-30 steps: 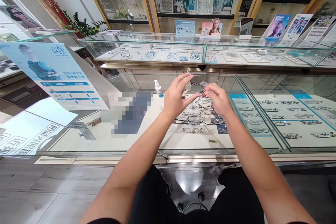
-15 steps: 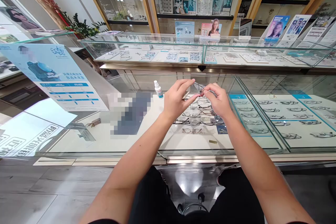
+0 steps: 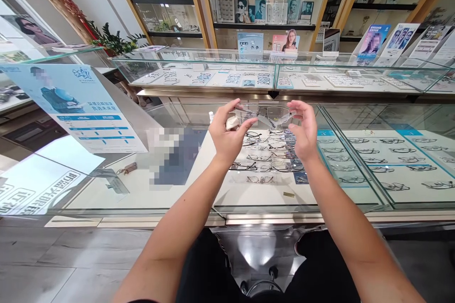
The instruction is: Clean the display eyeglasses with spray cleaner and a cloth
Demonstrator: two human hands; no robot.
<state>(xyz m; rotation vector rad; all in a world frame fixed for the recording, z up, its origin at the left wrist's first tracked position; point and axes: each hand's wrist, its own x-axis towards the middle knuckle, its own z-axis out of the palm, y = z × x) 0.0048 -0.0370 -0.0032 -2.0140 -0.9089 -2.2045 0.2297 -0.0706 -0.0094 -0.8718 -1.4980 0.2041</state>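
A pair of thin-framed glasses (image 3: 267, 114) is held up level above the glass display counter (image 3: 355, 208), lenses side by side. My left hand (image 3: 227, 135) pinches the left end of the frame between thumb and fingers, and something pale is tucked in its palm. My right hand (image 3: 304, 130) grips the right end with its fingertips. Below the hands, rows of spectacle frames (image 3: 265, 156) lie inside the case.
A small white bottle (image 3: 212, 116) stands on the counter, partly hidden by my left hand. A slanted blue poster (image 3: 80, 106) stands at left, a key (image 3: 124, 169) below it. More glass cases (image 3: 277, 73) and shelves with portraits stand behind. A stool base is between my legs.
Both hands moved apart and rose a little. The glasses turned from folded and pinched between close fingers to spread out level, one end in each hand.
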